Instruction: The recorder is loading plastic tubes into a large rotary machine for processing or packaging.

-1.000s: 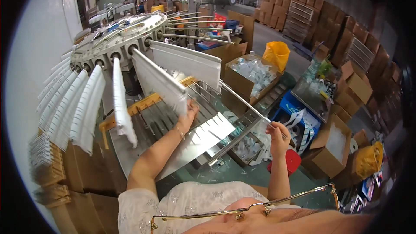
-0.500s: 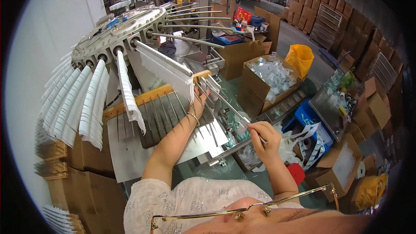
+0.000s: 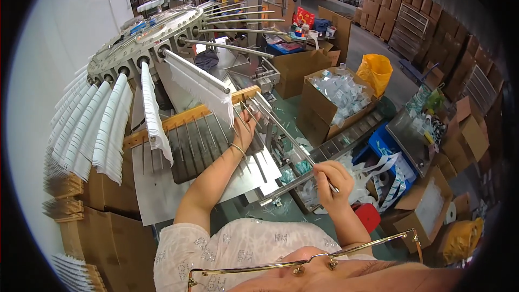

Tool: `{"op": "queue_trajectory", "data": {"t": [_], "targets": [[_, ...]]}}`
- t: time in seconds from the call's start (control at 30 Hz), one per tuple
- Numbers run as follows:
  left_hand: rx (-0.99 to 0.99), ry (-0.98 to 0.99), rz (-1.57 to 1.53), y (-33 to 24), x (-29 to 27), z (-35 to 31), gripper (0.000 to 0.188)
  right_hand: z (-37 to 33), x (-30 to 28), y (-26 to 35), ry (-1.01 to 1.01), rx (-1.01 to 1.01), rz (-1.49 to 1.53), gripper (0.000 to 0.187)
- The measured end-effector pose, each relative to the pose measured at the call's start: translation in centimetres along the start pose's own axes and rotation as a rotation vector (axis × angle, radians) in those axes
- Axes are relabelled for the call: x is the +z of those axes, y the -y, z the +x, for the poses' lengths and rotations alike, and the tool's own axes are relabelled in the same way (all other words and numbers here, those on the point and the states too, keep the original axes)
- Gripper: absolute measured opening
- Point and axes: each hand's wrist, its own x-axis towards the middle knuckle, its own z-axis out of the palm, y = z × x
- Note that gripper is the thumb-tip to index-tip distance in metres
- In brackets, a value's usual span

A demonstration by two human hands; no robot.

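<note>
My right hand is closed round the near end of a long metal rod, which slants up and left toward a wooden bar. Several thin metal rods stick out from that bar over a dark pad on a metal plate. Among the rods at the bar's right end, my left hand has its fingers bent round a rod, partly hidden. Just above it hangs a fringed white cloth on a spindle of a round machine.
More spindles with rolled white cloths fan out at the left. Bare spindles point right. A carton of clear plastic pieces, a yellow bag, a blue bin and open cartons stand at the right.
My right hand has moved slightly right and down with the rod. The machine and its cloths appear a little farther left. My left hand stays among the rods.
</note>
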Motion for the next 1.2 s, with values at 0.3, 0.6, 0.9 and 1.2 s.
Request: {"op": "queue_trajectory", "data": {"t": [0.3,0.6,0.9,1.2], "targets": [[-0.032,0.018,0.166,-1.7,-0.1,-0.2,0.014,0.1,-0.8,1.0,0.025,-0.012,-0.010,0.013],[-0.191,0.053,0.046,-5.7,1.1,-2.1,0.018,0.3,1.1,0.1,0.053,0.006,-0.019,0.014],[-0.261,0.110,-0.002,-5.0,-1.0,-3.6,0.028,-3.1,-2.9,-0.1,0.006,-0.045,-0.046,0.017],[-0.472,0.091,-0.319,0.4,0.3,2.4,0.022,-0.4,0.1,-0.6,0.015,0.048,-0.054,0.013]]}}
